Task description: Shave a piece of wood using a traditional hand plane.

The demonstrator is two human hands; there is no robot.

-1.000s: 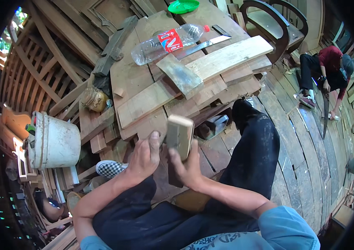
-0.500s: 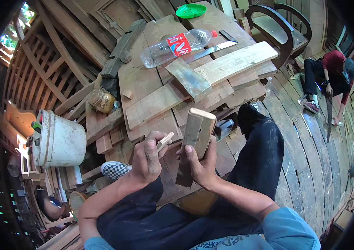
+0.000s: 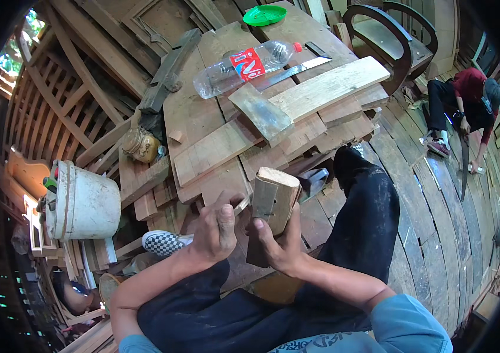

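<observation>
My right hand (image 3: 282, 247) grips a thick wooden block (image 3: 275, 197) with rounded edges and a pale end, held tilted up over my lap. The thumb lies on its near face, and a darker lower part runs down behind the hand. My left hand (image 3: 216, 232) is closed on a small thin piece of wood (image 3: 242, 204), whose tip points toward the block's left side. Whether that tip touches the block I cannot tell. Beyond them, a worn block with a grey, slanted face (image 3: 262, 112) rests across the boards (image 3: 220, 150) on the low work table (image 3: 194, 120).
On the table lie a clear plastic bottle (image 3: 215, 79), a try square (image 3: 294, 73) and a green dish (image 3: 265, 15). A jar (image 3: 140, 144) and a white bucket (image 3: 91, 200) stand to the left. A co-worker (image 3: 467, 97) with a saw (image 3: 465, 167) sits at the far right.
My left hand has moved right, bringing the thin wood piece close to the block. The block has come lower and tilted slightly. The view has shifted a little.
</observation>
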